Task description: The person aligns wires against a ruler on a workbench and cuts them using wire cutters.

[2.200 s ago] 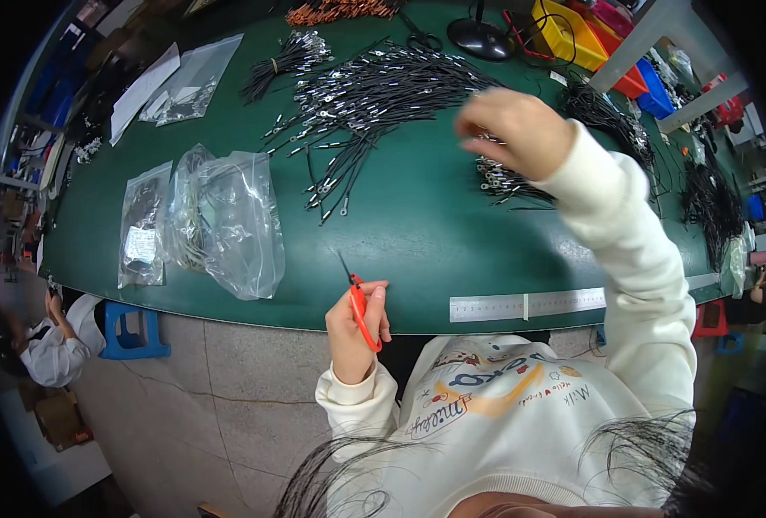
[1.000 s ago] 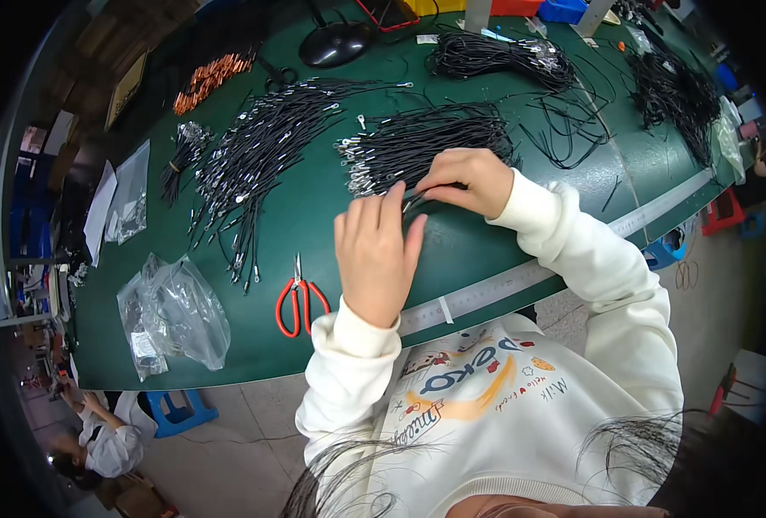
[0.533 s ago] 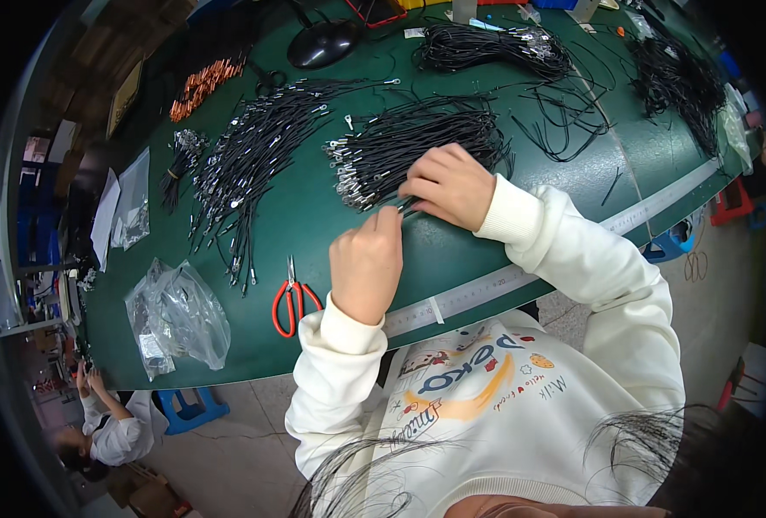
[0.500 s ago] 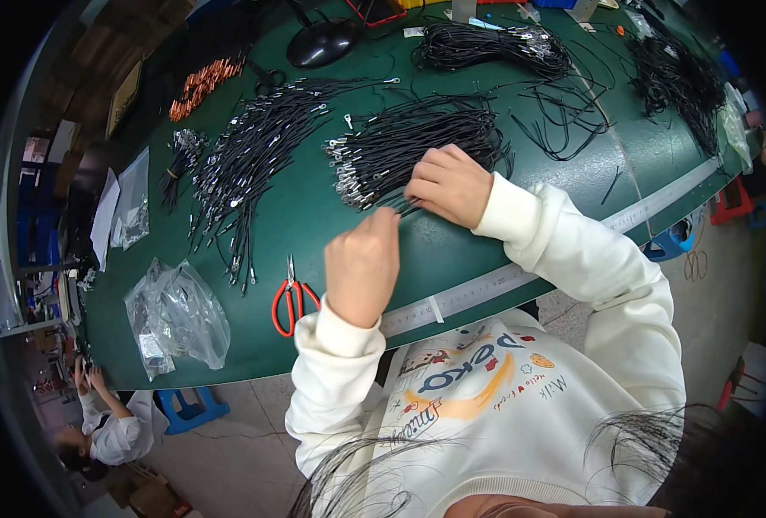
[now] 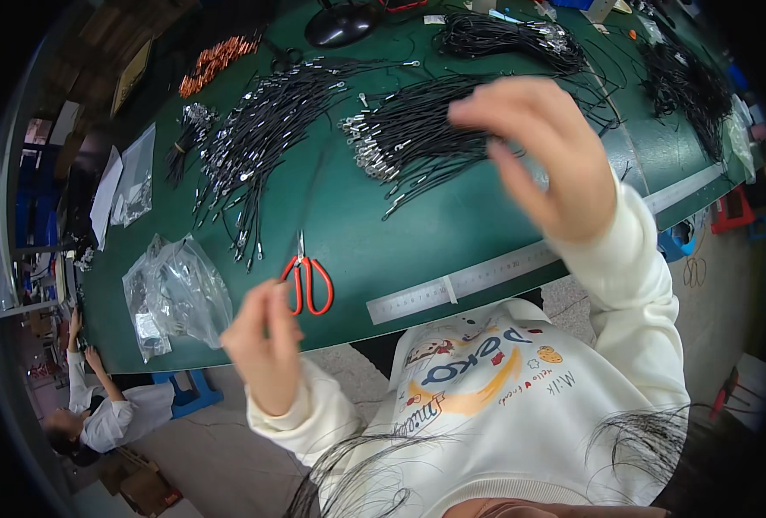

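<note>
- Plastic bags [image 5: 180,298]: lay left of the scissors.
- Left wire pile [image 5: 262,129]: lay beyond the scissors, to their left.
- Left hand [image 5: 265,341]: was beside the left handle of the scissors, thumb and fingertips close together. Blur hid whether it held a wire; a thin dark streak showed beyond the blades.
- Scissors [image 5: 303,261]: blades pointed away from the person.
- Right wire pile [image 5: 426,129]: lay beyond the scissors, to their right.
- Right hand [image 5: 560,168]: hung right of the scissors, thumb and fingers spread apart, over the right wire pile's edge.
- Step in hand: judged to be wire handling. The next move called for clearance over the scissors.
</note>
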### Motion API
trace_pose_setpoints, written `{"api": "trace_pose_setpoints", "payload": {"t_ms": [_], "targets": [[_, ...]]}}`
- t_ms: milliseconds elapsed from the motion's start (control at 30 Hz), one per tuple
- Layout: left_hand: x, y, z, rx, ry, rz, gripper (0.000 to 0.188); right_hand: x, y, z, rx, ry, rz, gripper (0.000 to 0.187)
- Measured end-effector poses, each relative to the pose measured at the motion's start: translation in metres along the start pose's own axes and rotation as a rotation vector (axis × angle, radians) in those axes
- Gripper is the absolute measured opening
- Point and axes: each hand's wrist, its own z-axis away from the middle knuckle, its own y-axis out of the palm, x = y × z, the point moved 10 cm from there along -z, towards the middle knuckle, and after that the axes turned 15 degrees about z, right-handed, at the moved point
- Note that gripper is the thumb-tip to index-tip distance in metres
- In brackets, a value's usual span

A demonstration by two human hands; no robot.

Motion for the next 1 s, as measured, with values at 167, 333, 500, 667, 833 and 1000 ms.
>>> {"api": "trace_pose_setpoints", "payload": {"t_ms": [167,333,500,667,833,1000], "targets": [[-0.036,0.078,0.029,0.424,0.241,0.115,0.003,0.113,0.024,0.034,0.174,-0.248,-0.055,0.030],[0.008,0.090,0.050,0.539,-0.020,0.333,0.005,0.091,0.073,0.078,0.564,-0.038,-0.360,0.011],[0.066,0.096,0.069,0.587,-0.390,0.499,0.009,0.092,0.102,0.095,0.754,0.021,-0.280,0.015],[0.075,0.067,0.063,0.258,-0.151,0.286,0.013,0.097,0.144,0.111,0.956,0.172,-0.386,0.020],[0.080,0.054,0.071,0.169,0.040,0.110,0.017,0.102,0.164,0.109,0.914,0.166,-0.403,0.018],[0.077,0.048,0.077,0.140,0.155,0.100,0.016,0.104,0.174,0.112,0.945,0.139,-0.338,0.013]]}}
